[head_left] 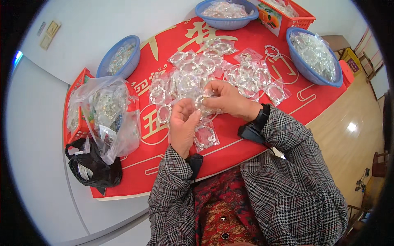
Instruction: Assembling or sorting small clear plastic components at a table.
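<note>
My left hand and my right hand meet over the middle of the table. Between their pinched fingers is a pale beaded bracelet; whether it is inside a clear bag or partly out of one, I cannot tell. Beneath and beyond my hands spreads a loose pile of bagged bracelets. Nearer to me, below the fingers, lies a single bagged bracelet. More bagged bracelets are heaped to the right of my hands. One white bracelet rests farther off at the right.
Blue basins of bagged goods ring the red-covered table. An orange-red basket stands at the far right. At the left are a red basket, a clear plastic bag and a black bag.
</note>
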`<state>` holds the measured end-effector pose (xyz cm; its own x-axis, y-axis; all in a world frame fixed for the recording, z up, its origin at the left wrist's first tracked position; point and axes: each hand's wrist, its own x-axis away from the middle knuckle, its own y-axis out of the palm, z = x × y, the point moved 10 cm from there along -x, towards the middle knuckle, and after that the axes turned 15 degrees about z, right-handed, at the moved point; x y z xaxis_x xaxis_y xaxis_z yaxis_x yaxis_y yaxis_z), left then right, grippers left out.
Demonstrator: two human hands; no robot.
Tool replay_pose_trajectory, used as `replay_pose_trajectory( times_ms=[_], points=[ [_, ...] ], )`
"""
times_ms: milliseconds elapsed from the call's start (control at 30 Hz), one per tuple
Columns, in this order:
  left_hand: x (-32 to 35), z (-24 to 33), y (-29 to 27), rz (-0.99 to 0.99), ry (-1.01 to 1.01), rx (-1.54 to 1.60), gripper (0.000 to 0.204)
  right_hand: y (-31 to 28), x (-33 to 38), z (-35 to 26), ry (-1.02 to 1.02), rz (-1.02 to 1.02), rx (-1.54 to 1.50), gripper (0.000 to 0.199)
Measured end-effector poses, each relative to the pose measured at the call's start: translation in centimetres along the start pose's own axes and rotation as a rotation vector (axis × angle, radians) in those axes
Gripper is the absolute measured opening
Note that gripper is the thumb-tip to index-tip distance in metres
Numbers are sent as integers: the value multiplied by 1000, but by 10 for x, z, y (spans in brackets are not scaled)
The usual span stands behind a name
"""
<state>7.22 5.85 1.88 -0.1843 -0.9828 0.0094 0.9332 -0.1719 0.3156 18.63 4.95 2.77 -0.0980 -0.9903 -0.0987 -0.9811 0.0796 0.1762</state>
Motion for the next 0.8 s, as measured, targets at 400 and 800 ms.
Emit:
replay_pose_trajectory(
  times_ms=[400,800],
  points=[
    [-6,-1,-9,51,-2,150,19,-1,1,12,169,47,-180,13],
    [-8,-13,-7,29,-112,181,24,12,3,15,10,-57,42,14]
  ],
)
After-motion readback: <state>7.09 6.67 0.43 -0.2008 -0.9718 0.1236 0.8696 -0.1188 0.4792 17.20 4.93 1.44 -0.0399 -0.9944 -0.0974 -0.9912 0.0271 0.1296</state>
